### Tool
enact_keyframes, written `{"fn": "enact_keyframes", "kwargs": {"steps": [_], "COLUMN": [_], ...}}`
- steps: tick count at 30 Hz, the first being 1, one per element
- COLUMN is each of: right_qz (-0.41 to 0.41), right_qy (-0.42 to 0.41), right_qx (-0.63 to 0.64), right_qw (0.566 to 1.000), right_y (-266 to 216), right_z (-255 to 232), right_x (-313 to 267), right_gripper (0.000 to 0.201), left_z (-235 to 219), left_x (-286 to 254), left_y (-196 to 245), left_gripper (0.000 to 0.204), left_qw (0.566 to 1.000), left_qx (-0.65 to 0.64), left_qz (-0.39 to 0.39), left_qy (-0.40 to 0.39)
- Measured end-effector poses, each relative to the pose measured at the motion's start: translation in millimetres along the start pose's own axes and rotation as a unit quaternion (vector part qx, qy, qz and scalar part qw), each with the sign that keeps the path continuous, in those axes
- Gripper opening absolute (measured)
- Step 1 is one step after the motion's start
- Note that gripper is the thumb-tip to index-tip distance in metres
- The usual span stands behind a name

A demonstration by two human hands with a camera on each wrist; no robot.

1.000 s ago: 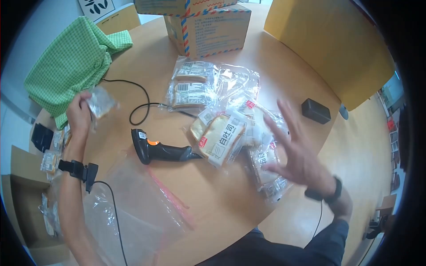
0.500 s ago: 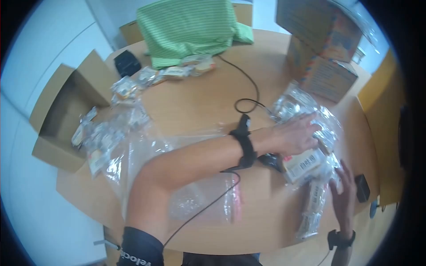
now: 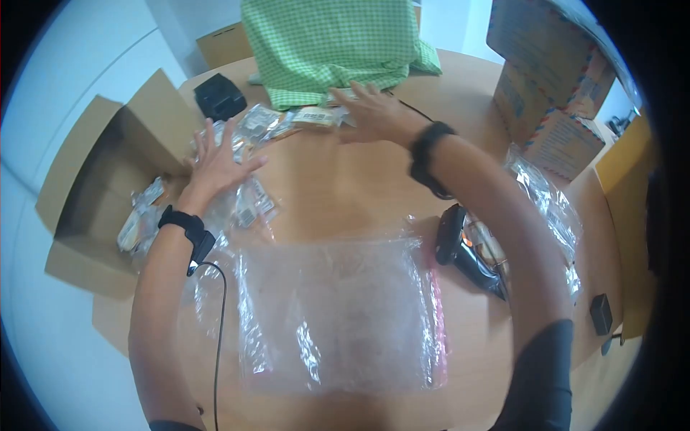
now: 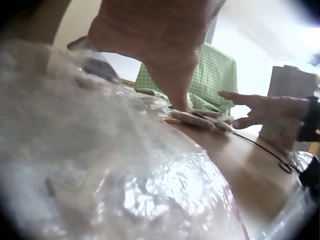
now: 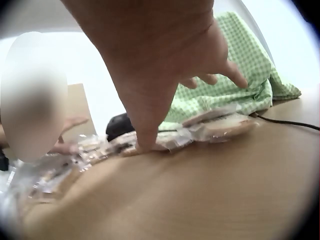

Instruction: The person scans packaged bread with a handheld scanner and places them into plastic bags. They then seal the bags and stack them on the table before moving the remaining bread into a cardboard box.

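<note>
My left hand [image 3: 218, 167] has its fingers spread over packets in clear wrap [image 3: 255, 126] on the left of the table. Farther right, my right hand [image 3: 379, 118] reaches across with its fingers apart, beside a wrapped bread packet [image 3: 313, 118]. In the right wrist view, more wrapped bread [image 5: 227, 126] lies on the table right by that hand. Both hands hold nothing. Crumpled clear plastic [image 4: 165, 185] fills much of the left wrist view below the left hand. A large flat clear bag [image 3: 338, 309] with a pink edge lies in front of me.
A green checked cloth [image 3: 338, 50] is heaped at the back, near a small black device [image 3: 220, 97]. An open cardboard box [image 3: 93, 187] stands at the left. A barcode scanner [image 3: 467, 251], stacked cartons [image 3: 550, 115] and a small black block [image 3: 601, 314] are on the right.
The view has swung left. My left hand has gone from the bread packets on the right to the left-hand packets. My right hand has moved from the right side to the back, near the cloth.
</note>
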State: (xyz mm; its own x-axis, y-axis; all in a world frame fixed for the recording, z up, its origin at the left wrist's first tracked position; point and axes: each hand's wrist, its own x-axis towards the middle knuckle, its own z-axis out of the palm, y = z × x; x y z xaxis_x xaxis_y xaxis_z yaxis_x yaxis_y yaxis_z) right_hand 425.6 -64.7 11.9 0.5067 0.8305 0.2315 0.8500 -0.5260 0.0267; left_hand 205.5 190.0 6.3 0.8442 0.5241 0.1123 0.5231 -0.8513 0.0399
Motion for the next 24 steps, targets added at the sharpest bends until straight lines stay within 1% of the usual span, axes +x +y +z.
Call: {"fn": "enact_keyframes", "kwargs": {"steps": [1, 2, 3, 4, 5, 6, 7, 8, 9, 10, 11, 12, 13, 14, 15, 16, 17, 18, 19, 20, 21, 22, 23, 24], "right_qz": [0.008, 0.053, 0.093, 0.091, 0.076, 0.061, 0.060, 0.022, -0.016, -0.016, -0.041, -0.062, -0.056, -0.048, -0.039, -0.015, 0.017, 0.074, 0.135, 0.071, 0.122, 0.140, 0.185, 0.148], "right_qy": [-0.003, -0.045, -0.087, -0.092, -0.082, -0.073, -0.077, -0.059, -0.037, -0.042, 0.029, 0.102, 0.099, 0.108, 0.117, 0.157, 0.197, 0.156, 0.117, 0.150, 0.181, 0.186, 0.173, 0.214], "right_qx": [-0.004, 0.011, 0.027, 0.027, -0.005, -0.036, -0.038, -0.108, -0.178, -0.179, -0.115, -0.050, -0.050, 0.026, 0.097, 0.139, 0.173, 0.209, 0.244, 0.244, 0.302, 0.167, -0.036, -0.041], "right_qw": [1.000, 0.998, 0.991, 0.991, 0.994, 0.995, 0.994, 0.992, 0.983, 0.983, 0.992, 0.992, 0.992, 0.993, 0.988, 0.978, 0.965, 0.963, 0.953, 0.955, 0.928, 0.958, 0.967, 0.965], "right_y": [-8, -18, -26, -27, -26, -24, -21, -18, -13, -5, 7, 16, 21, 23, 28, 36, 49, 50, 47, 66, 63, 70, 95, 107], "right_z": [2, 5, 8, 20, 34, 48, 61, 73, 81, 86, 92, 94, 82, 54, 28, 12, -7, -50, -98, -130, -159, -186, -197, -203], "right_x": [9, 17, 23, 30, 37, 43, 50, 56, 62, 65, 63, 57, 49, 37, 27, 21, 11, -22, -56, -91, -133, -173, -216, -263], "right_gripper": [0.094, 0.096, 0.099, 0.099, 0.090, 0.081, 0.081, 0.071, 0.060, 0.060, 0.046, 0.031, 0.031, 0.024, 0.018, 0.019, 0.021, 0.021, 0.021, 0.013, 0.010, 0.011, 0.017, 0.019], "left_z": [7, 18, 28, 40, 48, 58, 50, 51, 58, 71, 89, 99, 88, 92, 96, 98, 95, 93, 93, 90, 85, 76, 62, 48], "left_x": [9, 19, 33, 48, 65, 74, 74, 75, 76, 87, 103, 113, 93, 92, 95, 100, 98, 92, 95, 97, 94, 89, 84, 77], "left_y": [-2, -4, -5, -8, -7, -9, 5, 17, 25, 18, 5, 1, 16, 13, 2, -5, -9, -11, -11, -7, 0, 8, 21, 31], "left_gripper": [0.128, 0.128, 0.128, 0.129, 0.126, 0.126, 0.125, 0.123, 0.104, 0.104, 0.090, 0.077, 0.046, 0.046, 0.037, 0.028, 0.020, 0.013, 0.013, 0.015, 0.015, 0.015, 0.015, 0.015], "left_qw": [0.999, 0.999, 0.998, 0.995, 0.993, 0.993, 0.998, 0.999, 1.000, 1.000, 0.998, 0.990, 0.979, 0.979, 0.970, 0.958, 0.937, 0.908, 0.930, 0.946, 0.937, 0.927, 0.922, 0.936], "left_qx": [-0.039, -0.042, -0.062, -0.082, -0.067, -0.070, -0.045, -0.019, 0.030, 0.026, 0.029, 0.031, 0.095, 0.093, 0.096, 0.097, 0.074, 0.041, 0.078, 0.120, 0.130, 0.144, 0.138, 0.089], "left_qz": [-0.024, -0.022, -0.001, 0.019, 0.062, 0.061, 0.029, -0.003, 0.001, 0.001, 0.050, 0.101, 0.114, 0.121, 0.165, 0.217, 0.276, 0.337, 0.299, 0.259, 0.268, 0.270, 0.286, 0.257], "left_qy": [0.015, 0.011, 0.031, 0.051, 0.077, 0.072, 0.024, -0.025, -0.009, -0.013, 0.038, 0.090, 0.140, 0.138, 0.149, 0.160, 0.203, 0.245, 0.200, 0.156, 0.184, 0.214, 0.223, 0.222]}}
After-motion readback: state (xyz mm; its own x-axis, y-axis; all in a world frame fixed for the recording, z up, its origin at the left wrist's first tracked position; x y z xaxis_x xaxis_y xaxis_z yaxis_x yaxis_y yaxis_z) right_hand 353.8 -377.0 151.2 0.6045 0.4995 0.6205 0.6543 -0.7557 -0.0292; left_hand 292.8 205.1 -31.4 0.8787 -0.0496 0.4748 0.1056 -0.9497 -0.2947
